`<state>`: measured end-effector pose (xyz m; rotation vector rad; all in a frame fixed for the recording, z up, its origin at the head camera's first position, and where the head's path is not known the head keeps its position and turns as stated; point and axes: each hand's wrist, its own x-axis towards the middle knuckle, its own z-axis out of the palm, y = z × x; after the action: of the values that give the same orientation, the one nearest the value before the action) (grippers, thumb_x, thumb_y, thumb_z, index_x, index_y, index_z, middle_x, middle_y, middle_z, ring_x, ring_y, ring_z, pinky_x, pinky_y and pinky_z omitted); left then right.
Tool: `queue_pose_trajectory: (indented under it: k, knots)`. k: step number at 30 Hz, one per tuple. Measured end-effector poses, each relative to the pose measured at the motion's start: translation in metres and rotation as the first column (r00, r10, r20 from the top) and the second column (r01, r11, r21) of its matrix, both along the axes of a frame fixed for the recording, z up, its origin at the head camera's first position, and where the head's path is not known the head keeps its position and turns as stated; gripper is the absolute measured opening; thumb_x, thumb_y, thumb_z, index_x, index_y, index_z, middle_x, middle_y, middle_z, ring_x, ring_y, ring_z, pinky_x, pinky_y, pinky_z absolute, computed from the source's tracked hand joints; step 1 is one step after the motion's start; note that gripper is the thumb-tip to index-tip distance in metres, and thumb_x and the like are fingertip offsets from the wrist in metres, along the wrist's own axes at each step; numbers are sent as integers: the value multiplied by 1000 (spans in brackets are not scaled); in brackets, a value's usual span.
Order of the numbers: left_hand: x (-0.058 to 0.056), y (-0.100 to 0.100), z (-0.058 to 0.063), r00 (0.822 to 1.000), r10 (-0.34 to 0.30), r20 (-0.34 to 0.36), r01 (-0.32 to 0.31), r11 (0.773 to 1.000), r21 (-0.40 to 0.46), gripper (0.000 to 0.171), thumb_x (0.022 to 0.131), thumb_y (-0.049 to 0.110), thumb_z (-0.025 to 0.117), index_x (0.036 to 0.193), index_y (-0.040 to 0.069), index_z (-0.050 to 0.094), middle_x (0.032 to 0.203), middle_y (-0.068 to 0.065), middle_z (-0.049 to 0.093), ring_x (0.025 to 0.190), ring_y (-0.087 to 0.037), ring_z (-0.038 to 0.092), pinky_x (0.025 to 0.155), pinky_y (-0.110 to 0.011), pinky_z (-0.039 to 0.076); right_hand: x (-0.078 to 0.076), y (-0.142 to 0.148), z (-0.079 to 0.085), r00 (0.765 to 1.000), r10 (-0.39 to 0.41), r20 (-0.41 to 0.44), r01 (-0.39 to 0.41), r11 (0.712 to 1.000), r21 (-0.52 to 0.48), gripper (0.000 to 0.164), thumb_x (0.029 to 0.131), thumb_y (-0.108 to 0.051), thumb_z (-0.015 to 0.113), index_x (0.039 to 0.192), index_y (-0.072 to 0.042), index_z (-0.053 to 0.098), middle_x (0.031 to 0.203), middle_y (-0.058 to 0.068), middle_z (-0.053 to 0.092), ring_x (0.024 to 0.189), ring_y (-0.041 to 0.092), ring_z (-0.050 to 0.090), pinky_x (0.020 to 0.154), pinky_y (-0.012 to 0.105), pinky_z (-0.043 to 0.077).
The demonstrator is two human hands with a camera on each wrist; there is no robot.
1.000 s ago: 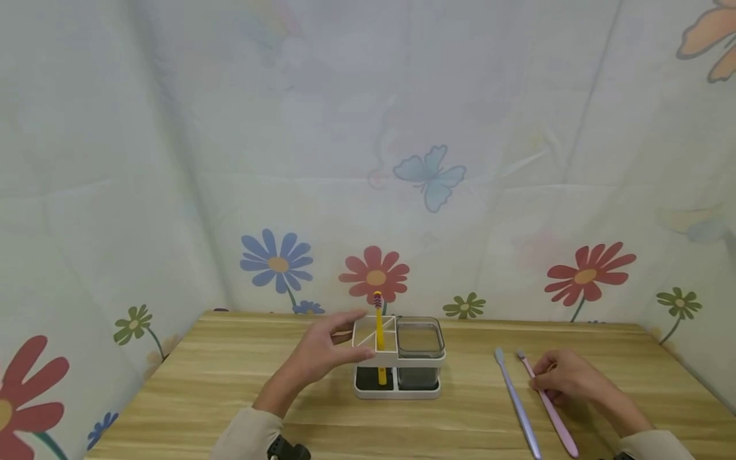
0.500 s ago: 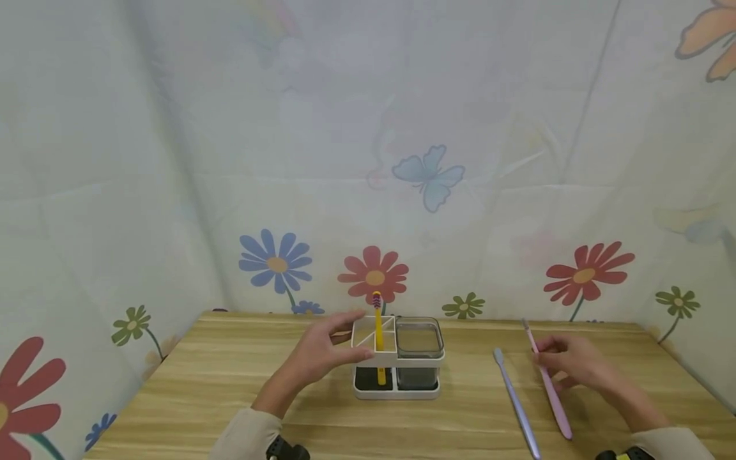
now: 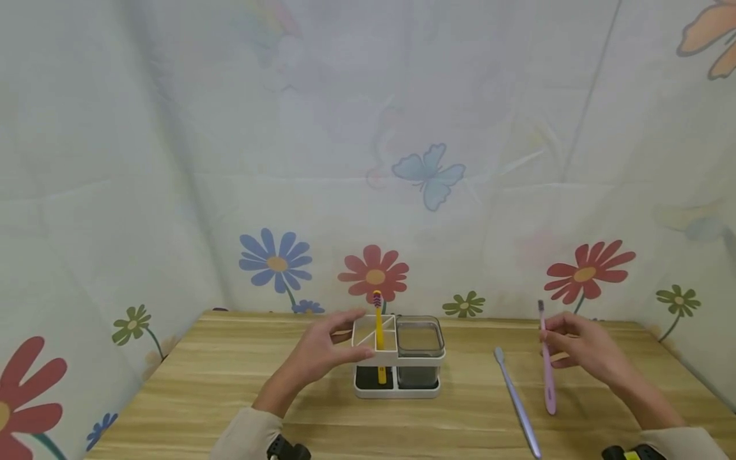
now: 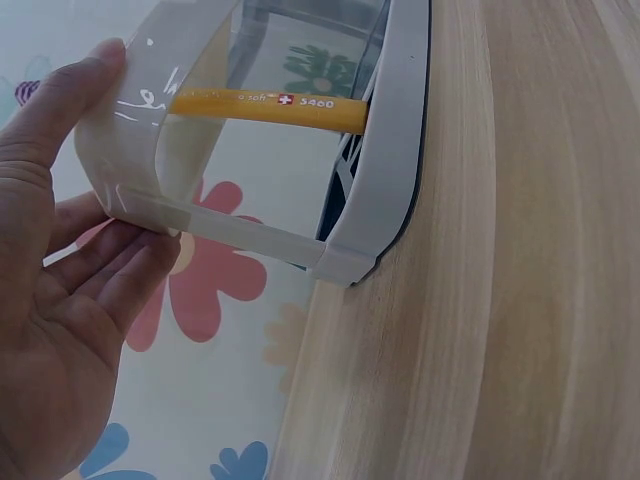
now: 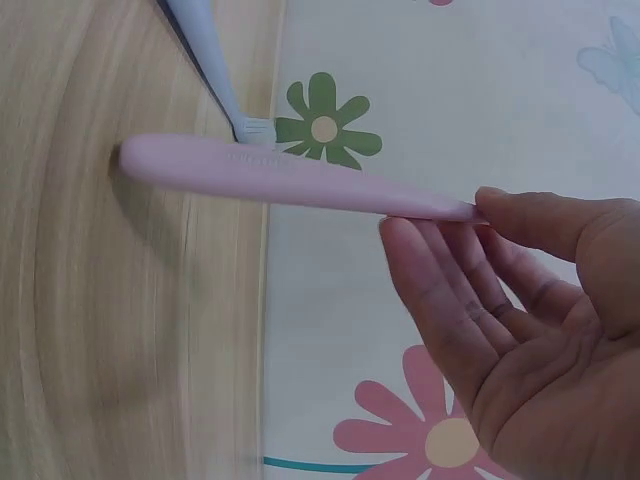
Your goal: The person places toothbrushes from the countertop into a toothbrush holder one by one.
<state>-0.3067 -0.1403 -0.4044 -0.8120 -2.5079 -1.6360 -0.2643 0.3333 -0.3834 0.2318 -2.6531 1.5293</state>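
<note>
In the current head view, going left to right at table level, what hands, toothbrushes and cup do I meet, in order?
Left hand, yellow toothbrush, clear cup, lavender toothbrush, pink toothbrush, right hand.

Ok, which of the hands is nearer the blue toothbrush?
Right. The right hand is right of the blue toothbrush, pinching the pink toothbrush; the left hand, gripping the white holder, is farther away, left of the blue one.
</note>
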Motion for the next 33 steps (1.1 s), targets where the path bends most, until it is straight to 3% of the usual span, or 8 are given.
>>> queue_pose_trajectory:
  k: [10,16,21,27,33]
  knots:
    - [2,-1,1,1000,-4,4,4,1000,14,79,86,30,92,153,6,57,153,-15,56,134,-38,60,109,-47,52,2,-5,2,989,-17,-147,16,1000,-8,23,106,-5,66,120,12,61,102,15,71,88,14,73,69,38,67]
    - [1,-1,0,1000,-11,6,10,1000,30,78,86,31,92,152,8,58,153,-14,56,134,-38,60,110,-51,51,5,-12,10,972,-26,-235,25,1000,-7,21,105,-5,67,120,10,62,103,4,72,89,6,73,70,35,67]
    - [2,-3,0,1000,-2,7,2,1000,25,76,87,31,92,152,10,58,154,-13,56,135,-37,59,110,-48,51,4,-29,22,953,-43,-299,24,997,-67,22,105,-5,67,120,12,63,104,-3,71,88,7,74,71,35,67]
    - [1,-3,-1,1000,1,1,-1,1000,21,77,86,32,92,152,10,59,153,-12,57,134,-36,60,110,-43,52,5,-52,37,938,-17,-346,-49,983,-179,20,104,-2,68,119,10,63,103,2,72,91,12,76,72,37,66]
    - [2,-1,-1,1000,3,5,-3,1000,22,76,86,33,92,151,11,59,153,-13,57,134,-37,60,110,-44,51,7,-72,47,922,-18,-387,-74,972,-223,20,102,-2,70,120,6,63,102,4,72,90,15,78,73,35,66]
